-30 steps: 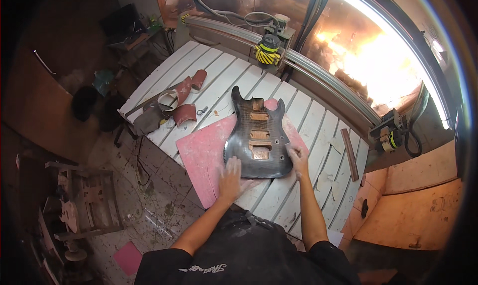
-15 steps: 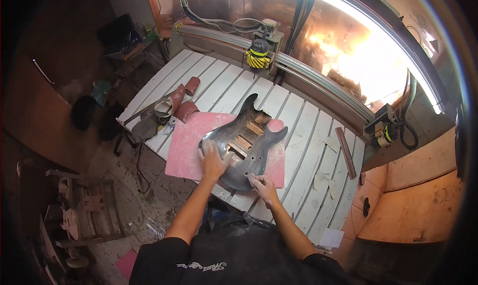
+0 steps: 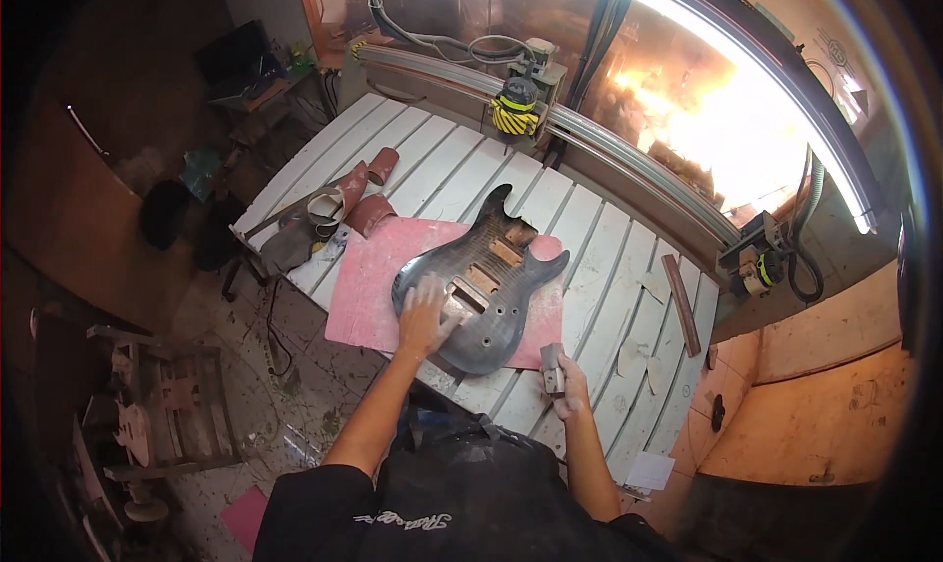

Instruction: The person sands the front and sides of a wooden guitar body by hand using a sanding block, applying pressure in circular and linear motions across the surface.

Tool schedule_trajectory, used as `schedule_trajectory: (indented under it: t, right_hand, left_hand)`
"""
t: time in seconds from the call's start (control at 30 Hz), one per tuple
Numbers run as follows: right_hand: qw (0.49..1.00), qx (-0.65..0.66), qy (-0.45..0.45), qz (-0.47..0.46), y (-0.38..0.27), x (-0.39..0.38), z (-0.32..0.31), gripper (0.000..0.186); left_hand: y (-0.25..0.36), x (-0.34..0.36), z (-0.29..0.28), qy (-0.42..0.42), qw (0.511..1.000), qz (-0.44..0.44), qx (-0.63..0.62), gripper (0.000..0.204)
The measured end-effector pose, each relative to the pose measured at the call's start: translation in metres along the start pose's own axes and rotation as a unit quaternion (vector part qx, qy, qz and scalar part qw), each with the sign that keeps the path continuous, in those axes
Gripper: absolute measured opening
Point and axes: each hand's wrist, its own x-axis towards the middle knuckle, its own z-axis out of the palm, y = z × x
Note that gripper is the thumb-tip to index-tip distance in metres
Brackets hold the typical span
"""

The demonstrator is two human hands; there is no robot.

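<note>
A dark grey-black electric guitar body (image 3: 496, 321) lies at an angle on a pink sheet (image 3: 354, 321), its cut-outs showing bare wood. My left hand (image 3: 422, 321) rests on the lower left of the body, fingers spread, dust on them. My right hand (image 3: 572, 395) is off the body's lower right, closed round a small grey block (image 3: 553, 365) held over the slatted white table (image 3: 314, 174). Whether the block is wrapped in abrasive paper I cannot tell.
Curled red sanding sheets (image 3: 373, 208) lie at the table's left. A wooden strip (image 3: 681, 305) and paper scraps (image 3: 634, 356) lie on the right. A gantry rail with machine heads (image 3: 516, 110) runs along the back. A wooden frame (image 3: 177, 415) stands lower left.
The guitar body has turned clockwise, its horns swinging right. My left hand moved left and up with it. My right hand left the body's edge and now holds the grey block at lower right.
</note>
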Motion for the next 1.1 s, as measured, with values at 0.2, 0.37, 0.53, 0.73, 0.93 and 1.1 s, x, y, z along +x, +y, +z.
schedule_trajectory:
  t: [0.2, 0.37, 0.53, 0.73, 0.93, 1.1]
  right_hand:
    - [0.994, 0.107, 0.002, 0.025, 0.002, 0.000, -0.015, 0.041]
    - [0.998, 0.013, 0.064, -0.005, 0.007, 0.038, -0.020, 0.037]
    - [0.810, -0.453, 0.280, -0.244, 0.011, 0.038, -0.014, 0.047]
    - [0.933, -0.273, 0.161, -0.171, -0.026, 0.037, 0.002, 0.039]
    - [0.995, 0.068, 0.044, -0.065, -0.059, 0.034, 0.044, 0.031]
    - [0.996, 0.084, -0.012, -0.014, -0.056, 0.042, 0.088, 0.028]
  left_hand:
    - [-0.053, 0.002, -0.021, -0.071, 0.964, -0.257, 0.004, 0.082]
    - [-0.112, -0.046, -0.017, 0.008, 0.958, -0.284, 0.045, 0.074]
    - [-0.109, -0.078, -0.023, -0.010, 0.959, -0.283, 0.014, 0.073]
    - [-0.108, -0.084, -0.018, 0.010, 0.963, -0.264, 0.054, 0.078]
    - [-0.104, -0.090, -0.013, 0.050, 0.967, -0.236, 0.081, 0.081]
    - [-0.097, -0.084, -0.017, 0.040, 0.969, -0.234, 0.067, 0.081]
